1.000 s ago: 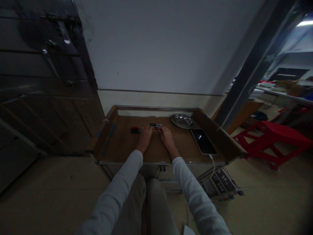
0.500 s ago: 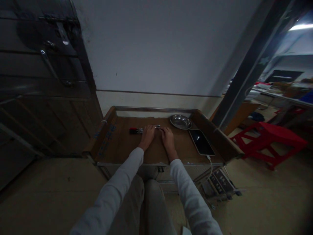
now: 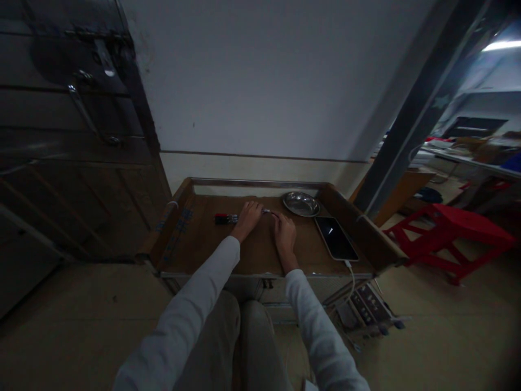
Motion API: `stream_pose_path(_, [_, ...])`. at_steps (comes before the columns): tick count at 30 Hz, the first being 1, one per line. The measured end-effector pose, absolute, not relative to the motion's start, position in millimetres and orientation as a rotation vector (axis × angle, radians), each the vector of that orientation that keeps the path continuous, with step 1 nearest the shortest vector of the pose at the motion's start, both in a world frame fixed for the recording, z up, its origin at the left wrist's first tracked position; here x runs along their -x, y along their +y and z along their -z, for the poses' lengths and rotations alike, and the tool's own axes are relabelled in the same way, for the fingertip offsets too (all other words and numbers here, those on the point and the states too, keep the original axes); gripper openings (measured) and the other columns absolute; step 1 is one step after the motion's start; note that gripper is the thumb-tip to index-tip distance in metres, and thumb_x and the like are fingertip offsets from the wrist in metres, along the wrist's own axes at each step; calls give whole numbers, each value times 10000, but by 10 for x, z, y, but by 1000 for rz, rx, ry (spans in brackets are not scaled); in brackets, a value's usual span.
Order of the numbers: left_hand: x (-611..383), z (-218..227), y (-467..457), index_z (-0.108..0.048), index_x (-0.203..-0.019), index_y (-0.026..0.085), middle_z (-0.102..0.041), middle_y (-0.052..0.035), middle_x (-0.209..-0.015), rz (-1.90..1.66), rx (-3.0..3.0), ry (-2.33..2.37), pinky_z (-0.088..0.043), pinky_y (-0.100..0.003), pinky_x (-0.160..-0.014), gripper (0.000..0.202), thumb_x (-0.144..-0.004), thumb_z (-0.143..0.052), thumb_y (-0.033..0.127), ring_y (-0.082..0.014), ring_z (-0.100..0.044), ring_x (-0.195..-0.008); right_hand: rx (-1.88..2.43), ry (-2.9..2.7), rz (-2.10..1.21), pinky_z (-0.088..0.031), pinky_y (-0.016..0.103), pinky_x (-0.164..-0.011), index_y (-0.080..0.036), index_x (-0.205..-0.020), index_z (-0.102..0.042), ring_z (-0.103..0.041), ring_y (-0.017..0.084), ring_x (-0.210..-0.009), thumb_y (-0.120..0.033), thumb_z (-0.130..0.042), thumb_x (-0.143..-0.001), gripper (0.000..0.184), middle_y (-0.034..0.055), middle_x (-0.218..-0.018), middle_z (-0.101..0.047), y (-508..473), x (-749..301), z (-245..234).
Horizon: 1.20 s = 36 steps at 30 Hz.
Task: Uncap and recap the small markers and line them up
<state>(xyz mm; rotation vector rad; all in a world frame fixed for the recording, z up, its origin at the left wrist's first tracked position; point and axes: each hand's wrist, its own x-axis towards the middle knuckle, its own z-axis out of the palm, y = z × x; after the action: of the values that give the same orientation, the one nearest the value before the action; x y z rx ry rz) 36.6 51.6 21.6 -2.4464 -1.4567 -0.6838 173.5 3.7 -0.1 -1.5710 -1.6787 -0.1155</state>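
My left hand [image 3: 249,218] curls its fingers closed over one end of a slim metallic piece [image 3: 266,211], and my right hand [image 3: 285,232] pinches near the other end, a short gap between them. The piece sits left of the shallow stainless-steel dish [image 3: 301,205], too small on my remote feed for me to identify; how firmly either hand presses, I cannot tell. Farther left of the dish, beyond my left hand, lie red and black handles [image 3: 222,219] with shiny metal ends. On the near right side of the dish, a dark-screened smartphone [image 3: 336,239] trails a white cable [image 3: 352,279]. Brown cardboard [image 3: 207,244] marked in blue lines the cart top beneath the dish. A pale wall [image 3: 264,81] rises behind the dish, a metal-handled door [image 3: 73,206] stands well to its left, and a red plastic stool [image 3: 468,225] well to its right.
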Motion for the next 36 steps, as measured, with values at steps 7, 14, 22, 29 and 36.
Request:
stream_pose_path(7, [-45, -369, 198, -567, -1058, 224, -610, -50, -1023, 736, 2426, -1374, -354, -325, -842, 218, -916, -410, 275, -189, -517, -976, 1532, -1765, 201, -360, 316, -808, -194, -1126, -602, -544, 199, -876, -297, -334, -939, 342, 94, -977, -654, -19, -1659, -32])
stream_pose_path(14, [69, -282, 34, -549, -1120, 245, -590, -39, -1052, 776, 2432, -1408, -372, -302, -859, 246, -919, -411, 280, -166, -514, -987, 1540, -1874, 255, -373, 325, -843, -188, -1172, -578, -542, 200, -945, -192, -370, -914, 331, 105, -1053, -636, -28, -1601, -36])
stream_pose_path(22, [49, -243, -8, -557, -1068, 192, -611, -54, -1039, 998, 2443, -1395, -409, -300, -884, 209, -909, -436, 251, -166, -546, -984, 1141, -2085, 52, -368, 321, -984, -195, -1426, -228, -450, 160, -1198, -133, -320, -872, 565, 74, -1360, -460, -89, -1534, -82])
stream_pose_path(29, [224, -230, -130, -568, -1026, 200, -625, -45, -1018, 1065, 2208, -1787, -409, -317, -897, 183, -905, -438, 242, -173, -542, -964, 1233, -2029, -10, -330, 374, -1032, -177, -1403, -270, -359, 176, -1274, -144, -311, -853, 553, 93, -1406, -384, 41, -1560, -21])
stream_pose_path(36, [369, 32, -134, -557, -1029, 179, -580, -84, -1027, 742, 2157, -1888, -419, -352, -881, 196, -896, -413, 174, -210, -510, -976, 1626, -1991, 178, -363, 386, -934, -217, -1227, -528, -410, 249, -1160, -170, -417, -849, 397, 128, -1296, -446, 276, -1624, 105])
